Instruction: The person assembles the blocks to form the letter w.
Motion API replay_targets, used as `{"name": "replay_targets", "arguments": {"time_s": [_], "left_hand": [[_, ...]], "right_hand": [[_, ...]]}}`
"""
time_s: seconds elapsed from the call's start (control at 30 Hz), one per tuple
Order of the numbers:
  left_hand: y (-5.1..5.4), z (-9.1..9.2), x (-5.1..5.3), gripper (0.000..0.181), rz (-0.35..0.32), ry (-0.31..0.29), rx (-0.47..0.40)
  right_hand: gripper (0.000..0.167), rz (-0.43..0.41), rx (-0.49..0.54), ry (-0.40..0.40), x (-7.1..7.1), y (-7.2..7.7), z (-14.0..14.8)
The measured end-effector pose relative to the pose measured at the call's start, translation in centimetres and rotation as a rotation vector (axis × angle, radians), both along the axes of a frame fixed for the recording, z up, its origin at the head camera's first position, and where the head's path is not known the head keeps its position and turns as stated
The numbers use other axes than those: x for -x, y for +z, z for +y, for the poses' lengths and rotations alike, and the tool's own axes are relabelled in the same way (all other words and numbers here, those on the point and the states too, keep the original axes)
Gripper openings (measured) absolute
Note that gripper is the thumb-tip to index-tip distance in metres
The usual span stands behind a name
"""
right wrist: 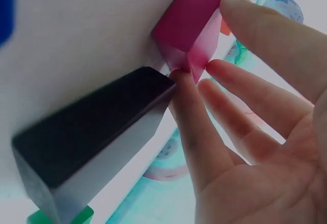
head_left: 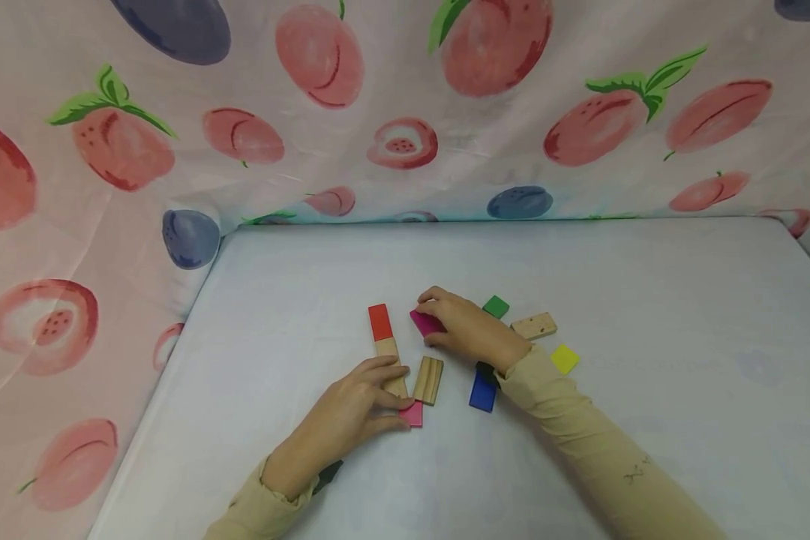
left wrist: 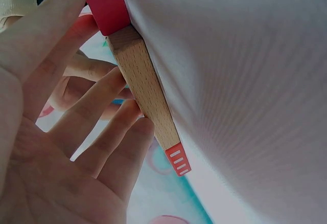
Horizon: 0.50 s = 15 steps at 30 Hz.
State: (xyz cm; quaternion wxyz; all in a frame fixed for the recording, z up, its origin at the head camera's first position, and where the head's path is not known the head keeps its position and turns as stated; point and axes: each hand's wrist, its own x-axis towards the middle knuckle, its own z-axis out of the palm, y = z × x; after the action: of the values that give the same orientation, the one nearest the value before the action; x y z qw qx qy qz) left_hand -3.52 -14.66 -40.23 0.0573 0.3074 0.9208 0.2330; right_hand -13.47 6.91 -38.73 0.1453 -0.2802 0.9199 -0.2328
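Note:
My left hand pinches a pink block between thumb and forefinger. Its other fingertips rest along a plain wooden block, which meets the pink one end to end. At that row's far end lies a red block. With thumb and fingertips, my right hand holds a magenta block, to the right of the red one. A dark block lies close to these fingers in the right wrist view. Between the hands sits a striped wooden block.
Under and beyond the right forearm are a blue block, a green block, a pale wooden block and a yellow block. A white cloth covers the table. Fruit-print cloth hangs behind it.

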Motion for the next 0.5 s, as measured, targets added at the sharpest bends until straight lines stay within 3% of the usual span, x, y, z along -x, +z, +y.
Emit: {"name": "replay_targets", "arguments": {"time_s": [0.5], "left_hand": [[0.00, 0.03, 0.05, 0.031, 0.001, -0.007, 0.002]], "right_hand": [[0.050, -0.005, 0.005, -0.028, 0.28, 0.12, 0.10]]}}
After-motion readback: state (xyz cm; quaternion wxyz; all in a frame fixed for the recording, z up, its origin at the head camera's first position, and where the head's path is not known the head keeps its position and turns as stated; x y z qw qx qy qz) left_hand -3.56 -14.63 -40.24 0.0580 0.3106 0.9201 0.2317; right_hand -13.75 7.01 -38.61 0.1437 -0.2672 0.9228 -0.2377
